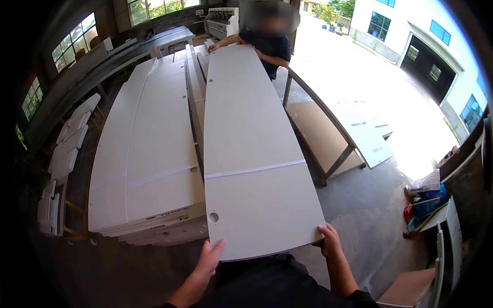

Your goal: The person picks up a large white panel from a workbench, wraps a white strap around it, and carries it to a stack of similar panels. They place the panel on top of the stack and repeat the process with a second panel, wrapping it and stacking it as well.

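A long white panel [251, 128] stretches away from me, with a pale strap [257, 169] across it and a round hole near its close left corner. My left hand [211, 256] is closed on that near left corner, thumb on top and fingers hidden beneath. At the near right corner my right hand [330, 239] grips the edge in the same way. A co-worker in a dark shirt [272, 49] has both hands by the panel's far end. Just left of the panel lies a stack of similar white panels [154, 138], also strapped.
A metal-framed table [321, 108] stands to the right, with a white board [367, 138] beside it. Smaller white panels [72, 138] line the left side. Bags and scraps [426, 203] lie at the right wall. A long bench [138, 54] and a white machine [222, 23] are at the back.
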